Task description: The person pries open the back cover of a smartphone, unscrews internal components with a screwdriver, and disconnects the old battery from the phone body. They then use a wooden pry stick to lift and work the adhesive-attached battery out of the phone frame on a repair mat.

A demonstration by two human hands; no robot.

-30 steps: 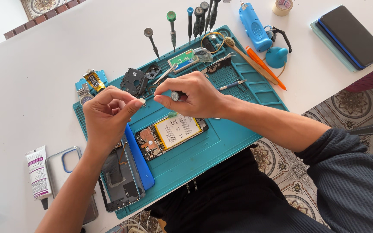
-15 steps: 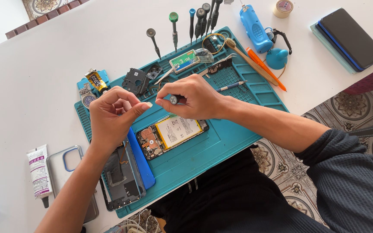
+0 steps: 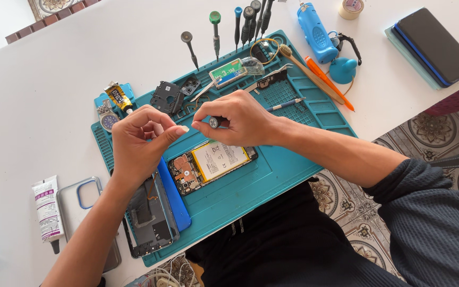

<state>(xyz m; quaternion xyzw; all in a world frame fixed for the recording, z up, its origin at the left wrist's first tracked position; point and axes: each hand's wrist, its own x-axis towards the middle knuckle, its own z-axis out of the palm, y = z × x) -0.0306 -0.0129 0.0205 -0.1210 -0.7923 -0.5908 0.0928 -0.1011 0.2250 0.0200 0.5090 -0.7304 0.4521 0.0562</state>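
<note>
My right hand (image 3: 243, 118) grips a small silver-tipped screwdriver (image 3: 214, 123), my left hand (image 3: 139, 139) pinches fingertips together, above the opened phone with its white battery (image 3: 212, 162).

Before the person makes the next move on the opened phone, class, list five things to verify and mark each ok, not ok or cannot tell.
1. Screwdriver gripped in right hand: ok.
2. Left hand fingertips pinched together near the driver tip: ok; whether they hold a screw: cannot tell.
3. Opened phone lies flat on the teal mat, battery showing: ok.
4. Back cover set aside at the mat's left edge, clear of the hands: ok.
5. Spare drivers lined up at the far edge: ok.
</note>
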